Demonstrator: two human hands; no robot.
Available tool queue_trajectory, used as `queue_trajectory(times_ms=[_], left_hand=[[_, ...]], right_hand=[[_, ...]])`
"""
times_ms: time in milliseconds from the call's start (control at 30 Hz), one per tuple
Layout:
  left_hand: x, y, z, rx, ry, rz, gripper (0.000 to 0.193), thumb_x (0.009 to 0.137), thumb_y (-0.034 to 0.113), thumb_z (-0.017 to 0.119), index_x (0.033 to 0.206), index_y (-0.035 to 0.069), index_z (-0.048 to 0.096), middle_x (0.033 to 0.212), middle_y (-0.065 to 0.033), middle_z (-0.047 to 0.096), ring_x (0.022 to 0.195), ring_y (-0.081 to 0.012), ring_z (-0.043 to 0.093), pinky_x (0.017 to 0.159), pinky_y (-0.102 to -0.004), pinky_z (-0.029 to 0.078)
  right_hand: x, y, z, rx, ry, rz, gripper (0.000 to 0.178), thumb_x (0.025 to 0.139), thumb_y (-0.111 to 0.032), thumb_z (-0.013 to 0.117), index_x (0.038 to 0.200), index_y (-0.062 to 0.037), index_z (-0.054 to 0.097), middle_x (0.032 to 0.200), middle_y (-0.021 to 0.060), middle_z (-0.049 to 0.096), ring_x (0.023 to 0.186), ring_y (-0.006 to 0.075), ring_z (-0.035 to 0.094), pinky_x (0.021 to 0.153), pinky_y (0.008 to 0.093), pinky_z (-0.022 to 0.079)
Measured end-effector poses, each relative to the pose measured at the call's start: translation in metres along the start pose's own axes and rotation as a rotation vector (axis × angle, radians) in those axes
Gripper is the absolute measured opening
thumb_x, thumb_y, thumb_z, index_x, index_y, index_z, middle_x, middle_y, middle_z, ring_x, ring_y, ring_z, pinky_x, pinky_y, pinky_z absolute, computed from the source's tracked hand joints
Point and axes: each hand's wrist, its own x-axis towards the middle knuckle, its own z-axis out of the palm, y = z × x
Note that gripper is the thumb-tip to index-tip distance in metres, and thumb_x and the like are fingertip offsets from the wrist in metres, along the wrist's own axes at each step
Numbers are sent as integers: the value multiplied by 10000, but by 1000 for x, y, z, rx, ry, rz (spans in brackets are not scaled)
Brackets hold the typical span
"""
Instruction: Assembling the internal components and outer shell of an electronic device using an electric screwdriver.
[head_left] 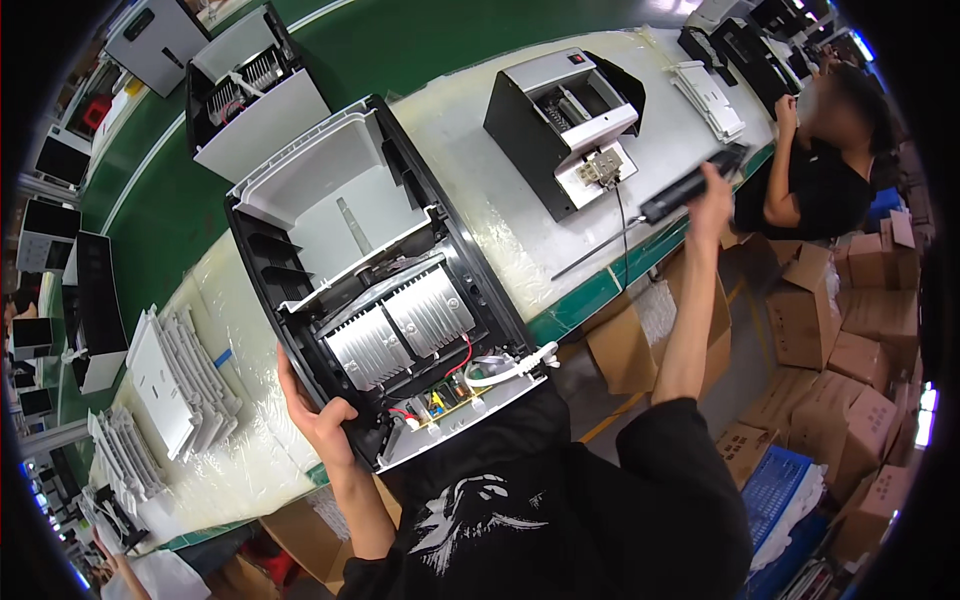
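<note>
My left hand (pixel 322 428) grips the lower left side of a black appliance housing (pixel 490 265), its thumb bent over the rim and its fingers along the outer wall. The housing lies tilted in front of me. Inside it are two finned silver metal blocks (pixel 430 312), a small circuit board (pixel 447 408) with red wires, and a bundled white cable (pixel 515 368) at the near right corner. A pale grey compartment (pixel 345 225) fills its far half. Off to the right, my right hand (pixel 708 208) is closed round a black electric screwdriver (pixel 680 193), whose long thin bit points left, away from the housing.
A second dark unit (pixel 560 125) stands on the film-covered table (pixel 455 130). White panels (pixel 185 385) are stacked at left. Another unit (pixel 255 110) sits on the green surface beyond. A co-worker (pixel 825 160) is at far right, above cardboard boxes (pixel 805 310).
</note>
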Motion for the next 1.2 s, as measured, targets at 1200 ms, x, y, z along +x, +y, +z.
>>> queue_trajectory(times_ms=[1200], left_hand=[[-2, -3, -8, 82, 72, -68, 1045, 416, 21, 479, 1448, -43, 325, 1319, -133, 478, 1156, -232, 498, 987, -227, 364]], right_hand=[[-48, -161, 33, 551, -458, -564, 921, 755, -899, 256, 720, -25, 542, 630, 92, 527, 546, 203, 536, 561, 302, 434]])
